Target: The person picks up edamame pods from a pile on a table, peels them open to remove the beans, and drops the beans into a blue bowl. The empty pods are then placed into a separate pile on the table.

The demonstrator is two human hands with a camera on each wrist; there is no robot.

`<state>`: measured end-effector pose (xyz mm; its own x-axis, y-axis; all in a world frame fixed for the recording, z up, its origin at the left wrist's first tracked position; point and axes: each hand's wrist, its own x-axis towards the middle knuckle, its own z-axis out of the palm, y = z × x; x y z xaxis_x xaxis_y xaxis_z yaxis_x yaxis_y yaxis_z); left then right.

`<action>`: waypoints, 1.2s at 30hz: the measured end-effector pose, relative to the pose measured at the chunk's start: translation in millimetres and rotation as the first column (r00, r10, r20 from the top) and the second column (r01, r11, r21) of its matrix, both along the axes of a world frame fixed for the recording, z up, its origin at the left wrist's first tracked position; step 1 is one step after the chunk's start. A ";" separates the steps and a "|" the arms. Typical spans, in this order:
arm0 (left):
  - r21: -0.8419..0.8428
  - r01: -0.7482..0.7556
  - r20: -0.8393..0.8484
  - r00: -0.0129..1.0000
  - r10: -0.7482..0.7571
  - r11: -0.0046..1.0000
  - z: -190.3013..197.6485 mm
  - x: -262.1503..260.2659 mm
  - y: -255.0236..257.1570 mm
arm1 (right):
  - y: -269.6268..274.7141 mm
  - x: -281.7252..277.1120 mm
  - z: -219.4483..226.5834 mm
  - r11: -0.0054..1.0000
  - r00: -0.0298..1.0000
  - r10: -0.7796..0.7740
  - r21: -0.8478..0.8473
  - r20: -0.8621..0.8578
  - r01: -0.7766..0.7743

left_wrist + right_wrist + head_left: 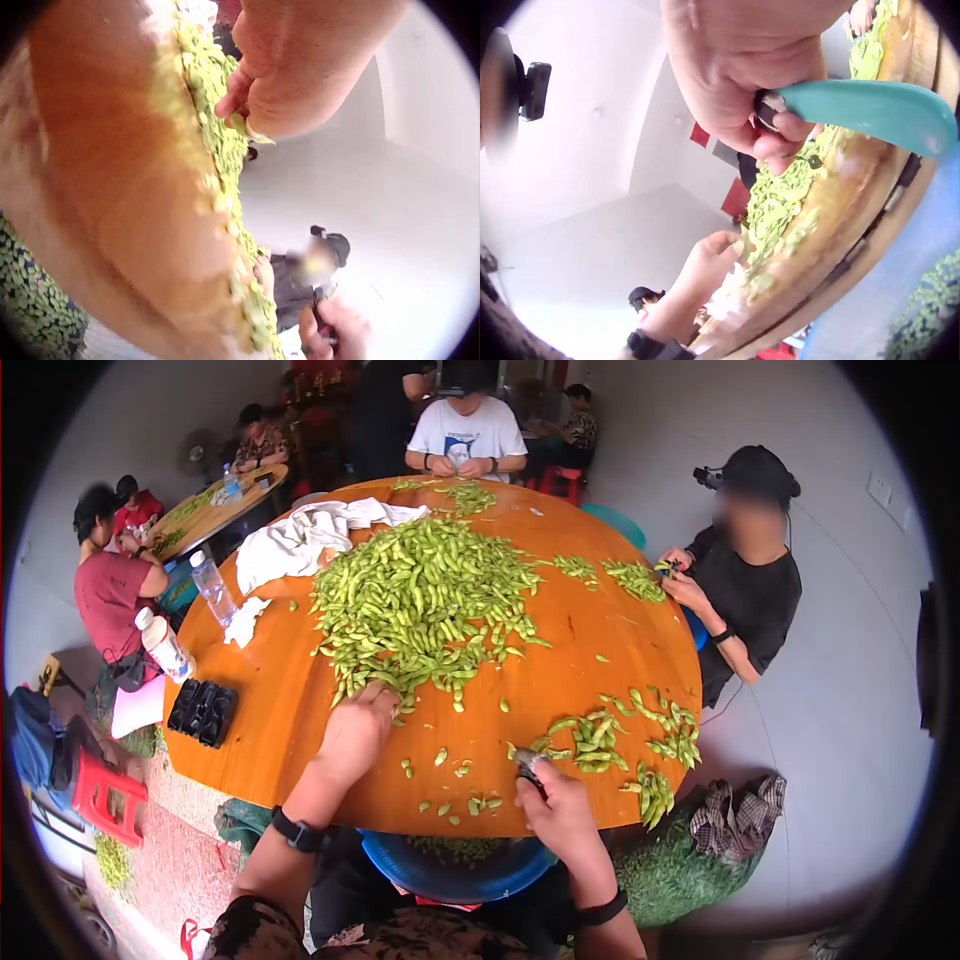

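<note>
At the near edge of a large heap of green soybean pods [430,595], my left hand [356,734] reaches down with bent fingers. In the left wrist view its fingertips pinch a soybean pod [238,124]. My right hand [562,808] is over the table's near right edge, gripping a small hand tool [877,112] with a smooth teal handle; its working end is mostly hidden by the fingers. Cut pods [595,740] lie in a loose pile beyond the right hand. Between the hands, several small green pieces [485,803] are scattered on the wood.
Beneath the round wooden table's [270,755] near edge is a blue basin [455,870] containing green pieces. A black tray [203,712], bottles [165,645] and white cloth [290,545] lie leftward. People sit opposite and at right. A green net sack [690,870] stands lower right.
</note>
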<state>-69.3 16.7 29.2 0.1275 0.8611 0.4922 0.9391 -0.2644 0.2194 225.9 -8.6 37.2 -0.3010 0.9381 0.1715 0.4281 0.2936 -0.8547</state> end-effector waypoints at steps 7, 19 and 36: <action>-0.265 0.541 0.931 0.359 0.066 0.798 -2.4 62.8 -14.5 | 9.9 -30.2 10.9 0.886 0.919 0.094 -0.389 -0.382 -0.252; -0.058 0.386 0.422 0.845 -0.328 0.921 -7.2 87.7 -20.3 | 8.3 -28.1 -11.4 0.880 0.919 -0.044 -0.451 -0.392 -0.151; -0.101 0.391 0.591 0.763 -0.261 0.915 -19.3 96.4 -16.6 | 4.8 -34.0 -16.8 0.880 0.855 -0.187 -0.469 -0.483 -0.073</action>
